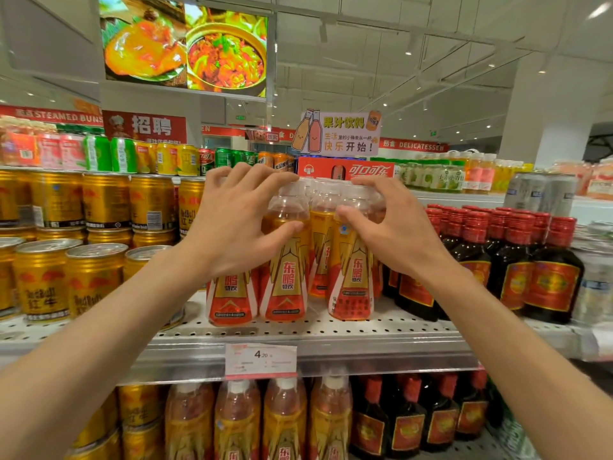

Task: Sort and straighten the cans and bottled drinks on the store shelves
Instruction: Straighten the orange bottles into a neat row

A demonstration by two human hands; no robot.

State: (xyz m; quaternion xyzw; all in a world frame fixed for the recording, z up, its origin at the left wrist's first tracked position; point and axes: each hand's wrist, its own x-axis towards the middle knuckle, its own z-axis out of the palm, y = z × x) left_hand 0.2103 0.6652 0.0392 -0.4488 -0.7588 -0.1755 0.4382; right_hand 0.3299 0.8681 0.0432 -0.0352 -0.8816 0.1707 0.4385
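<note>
Several orange-and-gold energy drink bottles stand in the middle of the white perforated shelf (298, 327). My left hand (232, 220) grips the front middle bottle (287, 270) near its neck, thumb across the front and fingers over the clear cap. My right hand (384, 224) holds the right front bottle (353, 280) the same way, fingers on its cap and thumb on its shoulder. Another bottle (230, 300) of this kind stands at the left, half hidden by my left wrist. More bottles fill the row behind.
Gold cans (93, 277) are stacked to the left of the bottles. Dark bottles with red caps (547, 273) stand close on the right. A price tag (261, 360) hangs on the shelf edge. The lower shelf holds more bottles (285, 419) and cans.
</note>
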